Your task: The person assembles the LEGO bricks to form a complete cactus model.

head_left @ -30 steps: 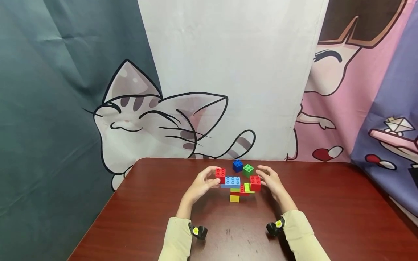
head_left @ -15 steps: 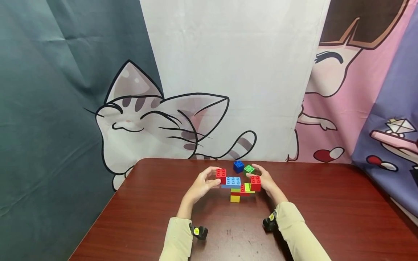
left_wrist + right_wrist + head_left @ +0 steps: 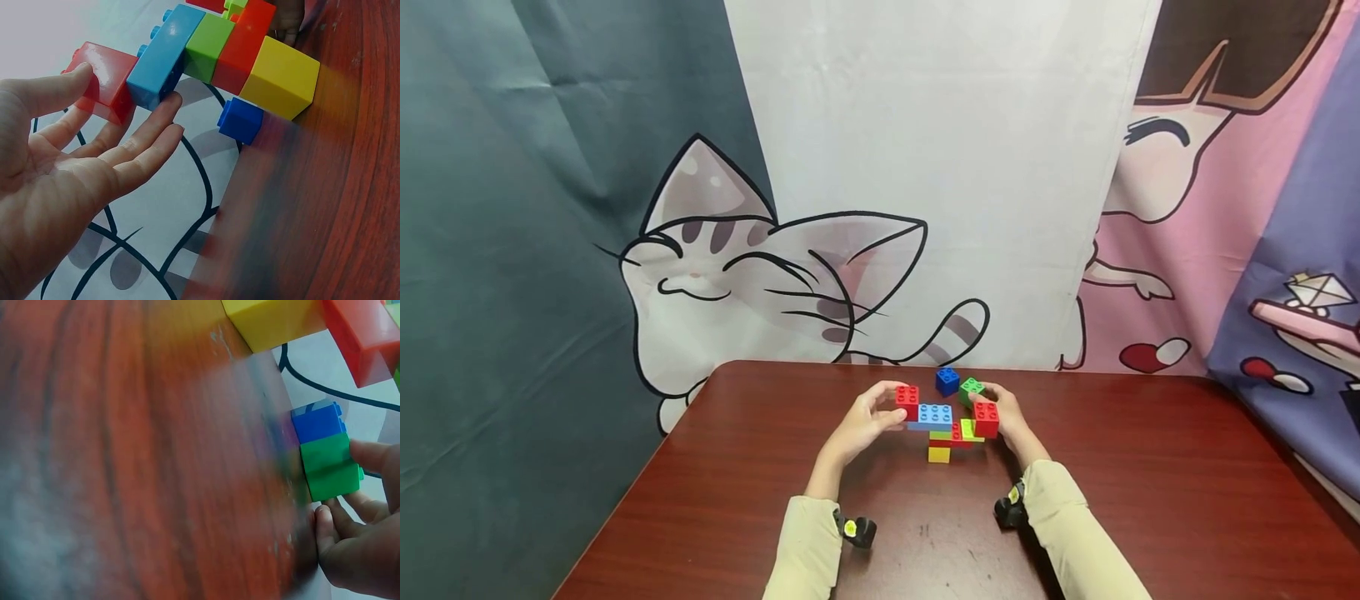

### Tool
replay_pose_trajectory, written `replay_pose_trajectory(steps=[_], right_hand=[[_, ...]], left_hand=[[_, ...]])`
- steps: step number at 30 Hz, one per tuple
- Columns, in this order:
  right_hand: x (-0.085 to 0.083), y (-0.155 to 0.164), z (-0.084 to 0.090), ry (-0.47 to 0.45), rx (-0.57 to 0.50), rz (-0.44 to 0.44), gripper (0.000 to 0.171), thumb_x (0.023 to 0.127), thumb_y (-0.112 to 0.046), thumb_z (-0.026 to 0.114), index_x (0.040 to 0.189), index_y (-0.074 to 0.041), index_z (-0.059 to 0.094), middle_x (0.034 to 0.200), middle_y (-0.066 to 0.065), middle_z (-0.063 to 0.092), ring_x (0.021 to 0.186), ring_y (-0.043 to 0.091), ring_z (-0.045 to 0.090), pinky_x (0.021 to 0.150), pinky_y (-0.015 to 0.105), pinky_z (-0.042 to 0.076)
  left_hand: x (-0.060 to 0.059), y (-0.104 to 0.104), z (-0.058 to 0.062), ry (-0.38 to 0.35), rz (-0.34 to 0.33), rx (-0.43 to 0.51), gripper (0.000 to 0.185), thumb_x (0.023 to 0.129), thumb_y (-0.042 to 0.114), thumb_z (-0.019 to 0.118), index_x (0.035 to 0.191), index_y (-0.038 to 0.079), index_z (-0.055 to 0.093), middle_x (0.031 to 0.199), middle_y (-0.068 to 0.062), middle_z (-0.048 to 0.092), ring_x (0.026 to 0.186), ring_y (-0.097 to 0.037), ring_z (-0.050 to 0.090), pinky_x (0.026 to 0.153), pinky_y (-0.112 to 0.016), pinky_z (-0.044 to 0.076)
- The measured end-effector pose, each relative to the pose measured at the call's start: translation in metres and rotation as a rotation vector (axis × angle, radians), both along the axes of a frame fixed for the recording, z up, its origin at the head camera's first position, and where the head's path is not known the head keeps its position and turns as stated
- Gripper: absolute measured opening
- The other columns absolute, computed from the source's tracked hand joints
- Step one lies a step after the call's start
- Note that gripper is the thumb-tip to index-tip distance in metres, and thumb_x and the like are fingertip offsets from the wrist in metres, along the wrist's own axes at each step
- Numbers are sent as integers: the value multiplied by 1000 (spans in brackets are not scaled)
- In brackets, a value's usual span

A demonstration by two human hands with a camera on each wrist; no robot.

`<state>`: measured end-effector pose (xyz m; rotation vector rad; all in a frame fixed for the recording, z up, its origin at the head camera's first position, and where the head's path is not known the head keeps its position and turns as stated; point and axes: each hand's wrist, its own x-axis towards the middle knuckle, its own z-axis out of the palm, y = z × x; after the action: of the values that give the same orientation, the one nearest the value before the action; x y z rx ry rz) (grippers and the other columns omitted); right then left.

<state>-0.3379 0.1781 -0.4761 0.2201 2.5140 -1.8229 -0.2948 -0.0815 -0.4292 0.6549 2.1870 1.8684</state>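
A structure of joined toy building bricks stands on the table, with a yellow brick (image 3: 938, 455) at its foot. My left hand (image 3: 863, 425) pinches the red brick (image 3: 111, 78) at its left end between thumb and fingers. Two more fingertips lie by the light blue brick (image 3: 935, 415) joined to it. Another red brick (image 3: 987, 419) forms the structure's right end. Behind that end, my right hand (image 3: 1009, 417) holds a loose green brick (image 3: 330, 467), thumb on one side and fingers on the other. Part of this hand is hidden by the red brick in the head view.
A loose dark blue brick (image 3: 947, 381) sits beside the green one near the back edge of the brown table (image 3: 760, 433). A printed cloth (image 3: 1000, 167) hangs just beyond that edge. Each wrist carries a small black camera (image 3: 859, 532).
My right hand has moved inward from the right of the structure, reaching behind the right red brick to the green brick. My left hand keeps its hold in nearly the same place.
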Motion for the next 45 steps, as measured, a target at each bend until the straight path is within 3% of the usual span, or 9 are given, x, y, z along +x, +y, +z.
replay_pose_trajectory(steps=[10, 17, 25, 30, 37, 45], right_hand=[[0, 5, -4, 34, 43, 29, 52, 103, -20, 45, 143, 10, 34, 139, 34, 42, 123, 42, 43, 113, 54, 36], [7, 12, 9, -5, 61, 86, 54, 104, -25, 43, 145, 8, 32, 143, 32, 41, 126, 39, 43, 114, 53, 34], [17, 23, 31, 72, 27, 138, 52, 104, -23, 46, 142, 11, 36, 138, 33, 46, 120, 36, 56, 99, 37, 52], [22, 28, 37, 95, -17, 153, 51, 103, -21, 47, 141, 12, 37, 138, 32, 45, 118, 31, 58, 94, 25, 53], [32, 24, 59, 152, -23, 159, 53, 102, -24, 50, 141, 10, 39, 139, 31, 46, 108, 22, 64, 104, 42, 49], [46, 11, 78, 235, 71, 269, 49, 100, -28, 54, 136, 4, 49, 126, 26, 58, 106, 29, 66, 98, 41, 54]], left_hand=[[-2, 0, 0, 2, 0, 9, 44, 95, 9, 60, 136, 4, 46, 131, -24, 53, 111, -37, 65, 95, -48, 54], [-2, -2, 1, -1, -5, 3, 45, 95, 10, 60, 137, 3, 45, 132, -25, 52, 111, -36, 65, 96, -51, 53], [-4, -1, 1, -4, -2, 14, 45, 95, 8, 60, 137, 3, 45, 131, -25, 52, 110, -35, 65, 97, -51, 52], [-4, 1, -1, -12, 4, -3, 45, 95, 10, 60, 137, 4, 46, 132, -24, 52, 111, -34, 65, 96, -46, 54], [-3, 1, -2, -5, 0, -2, 45, 95, 12, 60, 137, 5, 45, 132, -23, 53, 112, -33, 64, 96, -47, 54], [-2, 1, 0, -9, 5, -2, 46, 95, 12, 61, 138, 6, 45, 132, -23, 53, 110, -27, 63, 98, -51, 51]])
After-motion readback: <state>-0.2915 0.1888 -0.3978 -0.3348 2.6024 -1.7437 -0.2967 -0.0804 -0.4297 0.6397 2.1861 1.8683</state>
